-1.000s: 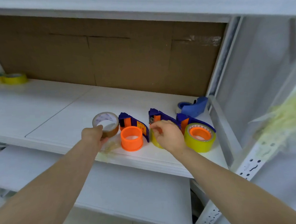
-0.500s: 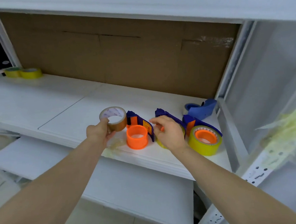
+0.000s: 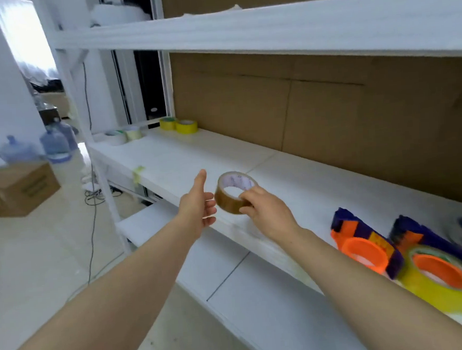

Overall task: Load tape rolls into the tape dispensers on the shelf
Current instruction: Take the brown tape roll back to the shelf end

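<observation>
The right hand (image 3: pixel 268 213) pinches a glossy brown tape roll (image 3: pixel 224 200) with a pale printed core, above the smooth white shelf (image 3: pixel 293 187). At its nine o'clock the left hand (image 3: pixel 196 204) is spread loose, thumb up. Toward four o'clock lie blurred purple dispensers (image 3: pixel 345 223): one orange hub bare, the next ringed with yellow tape (image 3: pixel 434 290).

- Tape roll (image 3: pixel 226 202) over the shelf's front edge was translucent brown; its white core bore faint purple print.
- Shelf (image 3: pixel 185 161) was plain white.
- Back panel (image 3: pixel 329 107) was unpatterned cardboard brown.
- Dispenser (image 3: pixel 366 248) at the right front edge was dark blue with an orange hub.
- Loaded roll (image 3: pixel 435 294) beside it was yellow around orange.
- Two rolls (image 3: pixel 187 127) at the far left back edge were yellow.
</observation>
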Demonstrator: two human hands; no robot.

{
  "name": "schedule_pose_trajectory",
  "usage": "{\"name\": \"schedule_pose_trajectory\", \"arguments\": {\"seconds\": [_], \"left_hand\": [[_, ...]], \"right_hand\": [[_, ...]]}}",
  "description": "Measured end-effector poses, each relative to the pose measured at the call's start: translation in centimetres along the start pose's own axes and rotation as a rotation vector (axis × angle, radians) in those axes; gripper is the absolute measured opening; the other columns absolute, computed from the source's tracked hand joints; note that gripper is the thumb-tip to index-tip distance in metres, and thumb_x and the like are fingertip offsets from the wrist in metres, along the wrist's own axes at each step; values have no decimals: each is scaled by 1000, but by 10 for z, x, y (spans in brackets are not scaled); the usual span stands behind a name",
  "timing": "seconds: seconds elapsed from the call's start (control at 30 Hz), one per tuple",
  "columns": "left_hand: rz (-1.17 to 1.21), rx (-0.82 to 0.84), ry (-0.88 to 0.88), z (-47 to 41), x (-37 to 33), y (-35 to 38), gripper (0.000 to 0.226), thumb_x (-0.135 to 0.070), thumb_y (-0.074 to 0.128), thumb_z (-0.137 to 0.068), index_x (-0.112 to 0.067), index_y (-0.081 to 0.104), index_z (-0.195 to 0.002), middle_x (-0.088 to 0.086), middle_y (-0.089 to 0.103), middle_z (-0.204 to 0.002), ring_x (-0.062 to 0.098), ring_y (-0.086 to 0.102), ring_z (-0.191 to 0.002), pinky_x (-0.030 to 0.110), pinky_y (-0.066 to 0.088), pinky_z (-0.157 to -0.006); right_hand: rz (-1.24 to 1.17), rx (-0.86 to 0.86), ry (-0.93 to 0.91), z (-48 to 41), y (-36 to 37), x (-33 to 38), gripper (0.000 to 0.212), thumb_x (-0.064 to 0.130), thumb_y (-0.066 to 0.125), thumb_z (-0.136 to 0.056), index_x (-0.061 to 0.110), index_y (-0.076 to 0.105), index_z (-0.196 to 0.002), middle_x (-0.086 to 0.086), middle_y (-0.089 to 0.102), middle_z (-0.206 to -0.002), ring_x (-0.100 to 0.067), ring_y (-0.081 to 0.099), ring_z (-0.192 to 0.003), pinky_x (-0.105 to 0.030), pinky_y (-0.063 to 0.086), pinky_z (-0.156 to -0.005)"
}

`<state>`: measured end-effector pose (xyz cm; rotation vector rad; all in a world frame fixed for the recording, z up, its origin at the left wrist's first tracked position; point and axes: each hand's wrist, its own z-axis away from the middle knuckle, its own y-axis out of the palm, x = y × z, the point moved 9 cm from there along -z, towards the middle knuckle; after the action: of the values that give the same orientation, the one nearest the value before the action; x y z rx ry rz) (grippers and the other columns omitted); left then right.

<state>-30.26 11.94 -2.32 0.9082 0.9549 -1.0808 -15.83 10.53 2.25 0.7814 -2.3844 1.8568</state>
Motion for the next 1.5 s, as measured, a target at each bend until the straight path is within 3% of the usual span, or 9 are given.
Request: {"name": "schedule_pose_trajectory", "arguments": {"seconds": [0.13,0.27,0.4,0.5,0.87,1.07,1.23,1.37,1.5], "left_hand": [[-102,-122,76,-57,-46,-109,56,-58,44,-89,-6,60,-102,5,54,-84,19,50,-72,32,44,-70],[-169,-242,158,-120,-98,-216,42,-48,45,-91,-8,57,-89,4,53,-76,17,46,-62,29,38,-60],[-281,-268,194,-154,-118,-249,42,-45,42,-93,-8,61,-89,4,58,-79,23,53,-79,33,41,-75],[-329,-288,186,-206,-127,-276,39,-40,41,-93,-7,59,-81,8,58,-82,25,52,-79,33,39,-76],[-589,-296,251,-393,-202,-314,32,-35,43,-95,-11,58,-81,10,57,-82,21,50,-76,30,39,-75],[-640,-257,249,-476,-229,-326,36,-36,44,-95,-7,66,-92,13,67,-95,31,61,-93,41,47,-96],[-604,-189,268,-528,-246,-340,32,-35,46,-95,-11,64,-82,11,65,-88,27,58,-83,39,47,-89],[-604,-48,292,-559,-253,-330,33,-31,52,-87,-1,65,-90,15,61,-82,25,53,-76,40,48,-80],[-633,88,304,-580,-257,-303,25,-22,50,-90,-5,56,-72,14,53,-74,24,47,-72,30,36,-69]], "right_hand": [[-171,-114,64,-87,43,61,17,20,46,-97,16,58,-107,0,55,-112,-17,50,-91,-27,38,-74],[-211,-84,45,-177,94,134,17,17,46,-95,13,59,-106,-2,53,-117,-23,53,-99,-30,40,-77],[-207,-75,26,-219,115,152,26,18,48,-95,14,58,-119,-3,52,-128,-23,53,-109,-27,39,-85],[-197,-68,58,-270,140,157,26,18,49,-95,15,59,-119,-3,53,-128,-23,54,-109,-27,39,-84],[-198,-1,66,-479,240,158,29,11,44,-94,11,55,-121,-10,50,-126,-28,52,-107,-27,37,-79],[48,65,28,-562,290,169,6,19,40,-94,23,43,-97,-7,51,-109,-21,43,-87,-26,34,-65],[-19,179,149,-588,323,171,40,13,42,-93,15,49,-132,-9,43,-139,-30,49,-118,-32,42,-91],[-81,107,293,-589,313,171,48,18,41,-91,23,41,-139,-3,38,-144,-29,49,-120,-34,43,-93],[-71,16,437,-579,286,160,42,21,45,-92,20,45,-133,-3,38,-138,-26,51,-118,-35,45,-93]]}}
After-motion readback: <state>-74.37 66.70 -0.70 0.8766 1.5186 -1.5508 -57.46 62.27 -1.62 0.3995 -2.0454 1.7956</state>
